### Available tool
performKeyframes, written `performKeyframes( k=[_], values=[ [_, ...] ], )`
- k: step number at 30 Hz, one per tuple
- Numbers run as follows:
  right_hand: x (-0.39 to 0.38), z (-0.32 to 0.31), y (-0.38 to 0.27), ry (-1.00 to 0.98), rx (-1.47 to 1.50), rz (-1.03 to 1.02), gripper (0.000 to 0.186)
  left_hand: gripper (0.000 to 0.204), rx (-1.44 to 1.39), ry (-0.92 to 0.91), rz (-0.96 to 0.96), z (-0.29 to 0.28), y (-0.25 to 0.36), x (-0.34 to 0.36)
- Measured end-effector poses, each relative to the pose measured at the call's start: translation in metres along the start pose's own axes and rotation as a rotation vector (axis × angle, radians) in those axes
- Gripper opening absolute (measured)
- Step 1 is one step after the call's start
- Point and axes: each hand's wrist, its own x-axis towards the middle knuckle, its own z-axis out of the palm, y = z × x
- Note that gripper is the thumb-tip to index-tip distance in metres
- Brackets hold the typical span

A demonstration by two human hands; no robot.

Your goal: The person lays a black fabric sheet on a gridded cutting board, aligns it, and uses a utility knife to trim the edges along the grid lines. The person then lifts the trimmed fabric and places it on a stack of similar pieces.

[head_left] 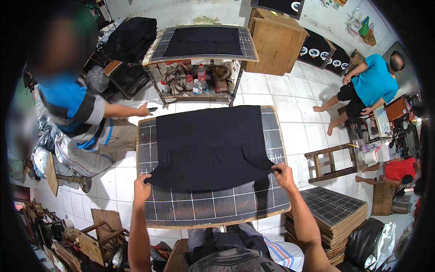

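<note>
While left hand (142, 187) and right hand (284, 176) pinch the black cloth (210, 145) by its near corners over the gridded board (204, 210), even outward tension probably smooths it best.

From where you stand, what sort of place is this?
Probably a garment workshop: a black cloth is spread on a grid-marked board, another black piece lies on a second table, and similar boards are stacked nearby.
</note>
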Motion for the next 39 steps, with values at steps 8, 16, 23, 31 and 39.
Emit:
performKeyframes(
  k=[8, 16, 23, 31, 39],
  values=[
    [0.121, -0.068, -0.044, 0.223, 0.27, -0.247, 0.021, 0.03, -0.291, 0.185, 0.172, -0.058, 0.041, 0.098],
    [0.206, -0.111, -0.114, 0.07, 0.864, -0.063, 0.014, 0.017, -0.907, 0.124, -0.02, -0.103, 0.126, 0.152],
    [0.259, -0.116, -0.142, 0.133, 0.94, -0.102, 0.014, 0.018, -1.067, 0.06, 0.077, -0.122, 0.142, 0.204],
    [0.31, -0.113, -0.178, 0.19, 0.944, -0.058, 0.022, 0.025, -1.096, 0.07, 0.121, -0.145, 0.165, 0.273],
    [0.31, -0.139, -0.205, 0.197, 1.097, -0.239, 0.012, 0.026, -1.269, 0.13, 0.273, -0.163, 0.193, 0.265]
  ],
)
